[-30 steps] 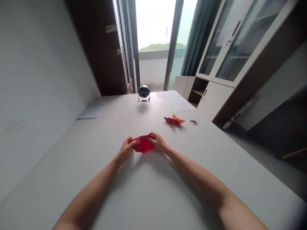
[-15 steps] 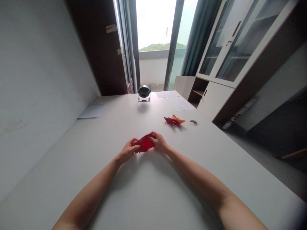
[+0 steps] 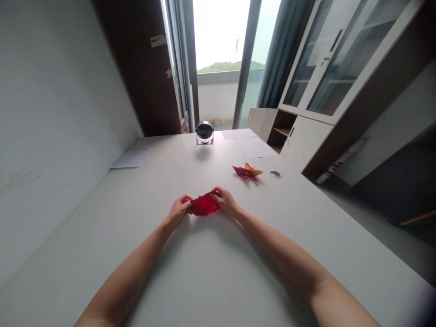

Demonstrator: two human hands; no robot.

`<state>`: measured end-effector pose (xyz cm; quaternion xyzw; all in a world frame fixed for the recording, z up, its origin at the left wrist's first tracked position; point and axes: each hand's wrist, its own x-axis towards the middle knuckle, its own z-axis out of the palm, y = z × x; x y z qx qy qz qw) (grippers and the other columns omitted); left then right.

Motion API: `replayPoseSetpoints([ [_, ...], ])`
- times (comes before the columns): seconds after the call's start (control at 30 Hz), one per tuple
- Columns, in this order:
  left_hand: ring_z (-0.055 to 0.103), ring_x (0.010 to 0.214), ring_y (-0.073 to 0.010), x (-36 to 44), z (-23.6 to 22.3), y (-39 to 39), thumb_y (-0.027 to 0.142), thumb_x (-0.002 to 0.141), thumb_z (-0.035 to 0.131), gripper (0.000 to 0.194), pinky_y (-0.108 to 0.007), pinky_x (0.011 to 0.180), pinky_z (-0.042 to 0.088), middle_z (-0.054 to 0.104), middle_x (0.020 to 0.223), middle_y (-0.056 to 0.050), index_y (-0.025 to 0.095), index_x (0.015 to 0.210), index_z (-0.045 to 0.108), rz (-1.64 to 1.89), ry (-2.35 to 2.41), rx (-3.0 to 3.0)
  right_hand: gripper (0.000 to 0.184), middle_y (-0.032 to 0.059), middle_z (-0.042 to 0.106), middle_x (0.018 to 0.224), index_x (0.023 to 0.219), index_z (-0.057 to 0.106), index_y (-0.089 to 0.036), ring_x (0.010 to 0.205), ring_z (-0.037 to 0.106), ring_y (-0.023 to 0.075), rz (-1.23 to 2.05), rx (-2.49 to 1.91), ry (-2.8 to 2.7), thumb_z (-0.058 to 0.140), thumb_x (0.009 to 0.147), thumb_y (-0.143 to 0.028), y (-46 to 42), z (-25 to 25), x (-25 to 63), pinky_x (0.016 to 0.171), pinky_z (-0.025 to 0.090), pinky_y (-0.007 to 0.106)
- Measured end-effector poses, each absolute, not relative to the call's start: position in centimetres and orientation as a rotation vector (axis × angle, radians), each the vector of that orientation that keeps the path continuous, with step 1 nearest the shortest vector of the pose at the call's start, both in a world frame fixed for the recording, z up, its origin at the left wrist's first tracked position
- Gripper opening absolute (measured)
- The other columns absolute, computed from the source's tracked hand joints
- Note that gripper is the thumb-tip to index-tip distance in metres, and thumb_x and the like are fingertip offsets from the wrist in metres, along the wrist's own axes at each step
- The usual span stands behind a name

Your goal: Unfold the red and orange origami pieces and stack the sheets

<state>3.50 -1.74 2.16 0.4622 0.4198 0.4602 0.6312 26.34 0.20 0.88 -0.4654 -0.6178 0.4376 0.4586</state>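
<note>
A folded sheet of red paper [image 3: 205, 205] is held between my two hands, just above the white table. My left hand [image 3: 180, 210] pinches its left corner between thumb and fingers. On the other side, my right hand [image 3: 224, 200] grips the upper right part, thumb on the near face and fingers behind. The paper has creases and looks partly opened out, with a small fold sticking up at its top edge. Its far side is hidden from me.
Beyond my right hand lie folded red paper shapes [image 3: 244, 173] and an orange one [image 3: 254, 170]. A white ring like a tape roll [image 3: 275, 174] is beside them. Further back stand a round black-and-silver device [image 3: 205, 131] and flat paper sheets [image 3: 257, 147]; another stack [image 3: 129, 157] lies by the wall.
My left hand has shifted slightly left and up, now gripping the red paper's outer corner. The paper shows wider and flatter between my hands. My right hand has stayed in place.
</note>
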Motion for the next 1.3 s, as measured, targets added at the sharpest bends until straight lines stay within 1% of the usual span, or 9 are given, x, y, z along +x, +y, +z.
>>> replayPoseSetpoints([
  [0.2,0.051,0.046,-0.0079,3.6,1.8,-1.5,0.021,0.067,0.063,0.019,-0.019,0.047,0.037,0.058,0.056,0.003,0.015,0.083,0.057,1.035,0.994,1.061,0.022,-0.0011,0.066,0.069,0.087,0.060,-0.020,0.058,0.056,0.0135,1.076,-1.138,-1.411,0.057,0.077,-0.040,0.6,0.5,26.3,0.051,0.043,0.022],
  [0.4,0.054,0.048,-0.0090,3.6,1.9,-1.6,0.029,0.069,0.069,0.025,-0.020,0.050,0.039,0.060,0.058,0.002,0.016,0.085,0.055,1.022,1.000,1.066,0.022,-0.0008,0.066,0.069,0.084,0.058,-0.020,0.058,0.057,0.0139,1.064,-1.110,-1.367,0.058,0.078,-0.041,0.6,0.5,26.2,0.050,0.043,0.022],
  [0.63,0.057,0.053,-0.0099,3.5,2.1,-1.8,0.037,0.072,0.071,0.029,-0.020,0.053,0.042,0.064,0.066,0.000,0.015,0.085,0.056,1.005,1.034,1.135,0.021,-0.0010,0.066,0.069,0.085,0.060,-0.020,0.059,0.058,0.0143,1.003,-1.114,-1.379,0.058,0.080,-0.041,0.9,0.2,26.5,0.051,0.044,0.023],
  [0.73,0.059,0.056,-0.0111,3.5,2.3,-1.7,0.043,0.074,0.071,0.034,-0.024,0.057,0.047,0.067,0.073,-0.003,0.015,0.087,0.058,1.006,1.047,1.164,0.022,-0.0005,0.066,0.069,0.085,0.060,-0.020,0.060,0.059,0.0150,1.012,-1.094,-1.343,0.058,0.080,-0.042,0.9,0.3,26.5,0.050,0.044,0.023],
  [0.83,0.062,0.063,-0.0137,3.5,2.3,-1.7,0.048,0.076,0.071,0.040,-0.026,0.060,0.049,0.069,0.081,-0.007,0.013,0.094,0.061,1.029,1.051,1.251,0.021,-0.0006,0.065,0.068,0.085,0.059,-0.021,0.059,0.058,0.0150,1.027,-1.075,-1.307,0.059,0.080,-0.041,0.8,0.7,26.6,0.050,0.043,0.023],
  [0.93,0.064,0.074,-0.0173,3.4,2.2,-1.7,0.049,0.075,0.073,0.044,-0.026,0.064,0.049,0.069,0.087,-0.008,0.014,0.099,0.062,1.067,1.078,1.355,0.021,-0.0010,0.064,0.066,0.084,0.059,-0.020,0.057,0.056,0.0143,1.017,-1.071,-1.288,0.060,0.079,-0.041,0.8,0.9,26.6,0.050,0.042,0.023],
  [1.07,0.066,0.081,-0.0189,3.4,1.9,-1.9,0.048,0.073,0.076,0.049,-0.029,0.072,0.050,0.068,0.106,-0.009,0.016,0.106,0.059,1.082,1.054,1.393,0.022,-0.0018,0.061,0.063,0.082,0.058,-0.020,0.054,0.053,0.0133,1.031,-1.054,-1.255,0.060,0.079,-0.042,1.0,0.9,26.7,0.048,0.040,0.023],
  [1.13,0.066,0.081,-0.0185,3.5,1.8,-2.0,0.048,0.073,0.077,0.050,-0.029,0.072,0.049,0.067,0.104,-0.009,0.017,0.106,0.057,1.056,1.018,1.401,0.022,-0.0023,0.060,0.062,0.081,0.057,-0.020,0.052,0.051,0.0128,1.026,-1.052,-1.246,0.060,0.079,-0.042,1.0,0.9,26.7,0.047,0.039,0.023],
  [1.3,0.062,0.077,-0.0161,3.6,1.9,-2.0,0.046,0.074,0.075,0.040,-0.026,0.069,0.048,0.065,0.086,-0.002,0.019,0.093,0.052,1.074,0.985,1.432,0.023,-0.0016,0.060,0.063,0.084,0.058,-0.020,0.053,0.051,0.0135,0.977,-1.079,-1.244,0.059,0.079,-0.043,1.0,1.2,27.0,0.047,0.039,0.023],
])
